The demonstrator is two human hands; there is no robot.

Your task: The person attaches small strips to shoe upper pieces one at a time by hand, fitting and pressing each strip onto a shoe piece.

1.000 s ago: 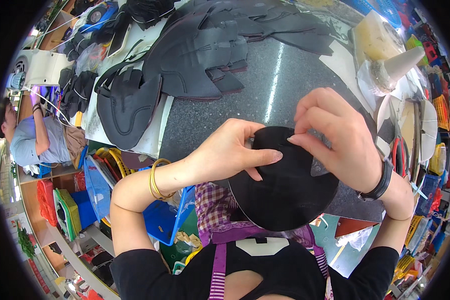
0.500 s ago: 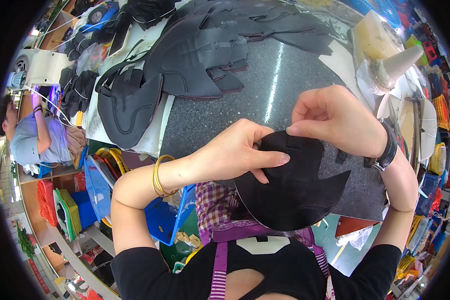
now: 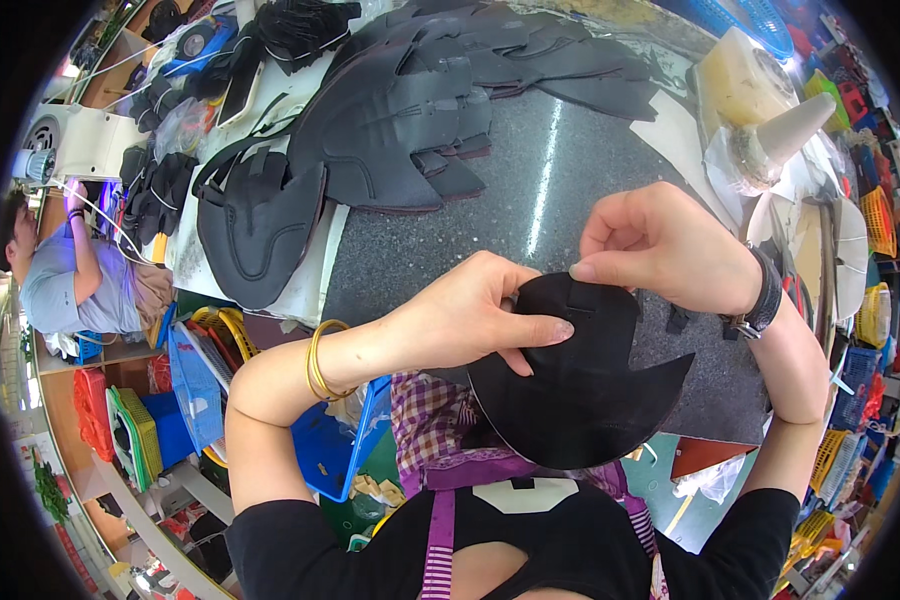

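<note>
A black shoe upper piece, with a rounded bottom edge and a pointed notch on its right, is held over the near edge of the dark speckled worktop. My left hand grips its upper left side, thumb on top and the other fingers partly underneath. With thumb and forefinger pinched, my right hand is at the top rim, close to a small rectangular tab. Whether a thin bit sits in that pinch is too small to make out. Farther left lies another black upper with a strap.
Overlapping black uppers spread across the far worktop. At the far right stands a yellowish block with a pale cone. A blue crate is below the table edge. Another person works at the left, beside a white machine.
Both hands and the black upper sit slightly lower in the picture, and the view has shifted a little. The grip looks the same.
</note>
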